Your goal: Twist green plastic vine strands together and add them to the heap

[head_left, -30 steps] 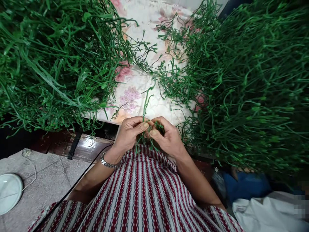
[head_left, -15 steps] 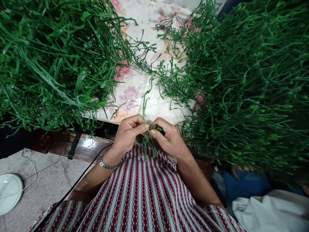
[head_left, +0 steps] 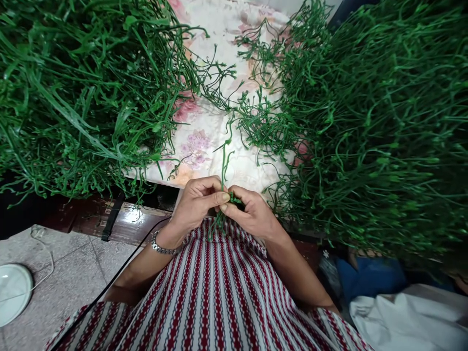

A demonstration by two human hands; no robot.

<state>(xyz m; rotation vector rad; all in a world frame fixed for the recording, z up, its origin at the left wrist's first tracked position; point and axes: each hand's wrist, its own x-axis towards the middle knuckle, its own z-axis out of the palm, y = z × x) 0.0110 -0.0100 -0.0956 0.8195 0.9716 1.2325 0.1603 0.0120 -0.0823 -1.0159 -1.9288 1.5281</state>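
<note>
Both hands meet at the near edge of the cloth, above my lap. My left hand (head_left: 200, 201) pinches a green plastic plant stem (head_left: 224, 163) between thumb and forefinger. The stem's upper part stands up past the fingers, and its thin branches hang below them. Close against it, my right hand (head_left: 252, 210) is closed, with thumb and forefinger at the same stem. Small green pieces (head_left: 235, 199) show inside the curl of its fingers; their exact kind is too small to make out.
A large heap of green plastic stems (head_left: 84, 87) lies on the left, another heap (head_left: 380, 131) on the right. Between them is a floral cloth (head_left: 204, 165). At lower left, a white round object with a cord (head_left: 13, 295) sits on the tiled floor (head_left: 73, 278). White sheeting (head_left: 405, 317) lies lower right.
The upright stem has shifted slightly right and stands straighter. My right thumb has moved left, closer to the left fingertips. The hanging branches have swung left; the heaps look the same.
</note>
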